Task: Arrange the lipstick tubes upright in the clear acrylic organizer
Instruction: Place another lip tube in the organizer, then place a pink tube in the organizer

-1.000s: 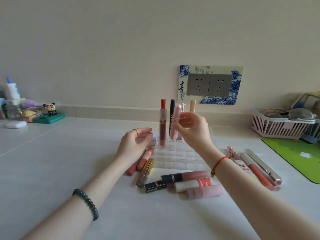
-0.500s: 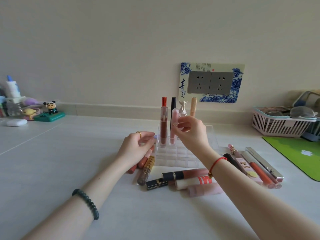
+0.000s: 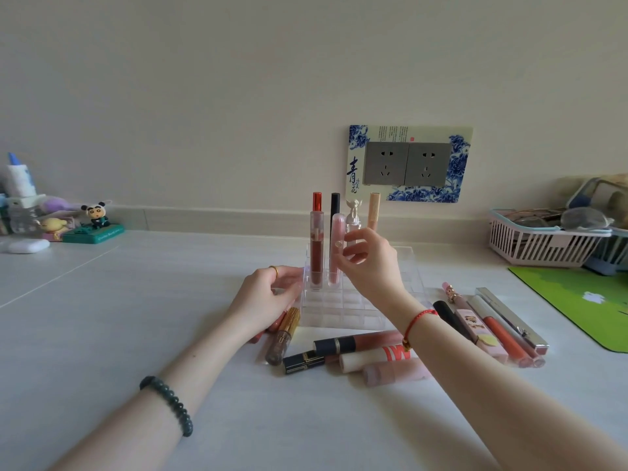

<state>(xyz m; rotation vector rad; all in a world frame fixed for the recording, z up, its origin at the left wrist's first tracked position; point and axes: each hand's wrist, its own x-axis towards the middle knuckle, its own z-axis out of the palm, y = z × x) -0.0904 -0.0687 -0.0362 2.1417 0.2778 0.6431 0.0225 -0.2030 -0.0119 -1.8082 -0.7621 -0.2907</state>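
Lowered into the organizer (image 3: 404, 256), pink tube (image 3: 335, 249) stands upright; right hand (image 3: 370, 260) released; loose tubes (image 3: 373, 355) crowd front.

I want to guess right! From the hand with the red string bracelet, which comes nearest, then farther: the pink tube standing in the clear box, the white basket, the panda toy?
1. Pink tube, at the right hand's fingertips.
2. White basket, far right.
3. Panda toy, far left.

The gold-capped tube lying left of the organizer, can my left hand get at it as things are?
Probably yes. The left hand rests against the clear organizer, directly above the gold-capped tube, and nothing lies over that tube; the right hand is busy at the pink tube farther back.
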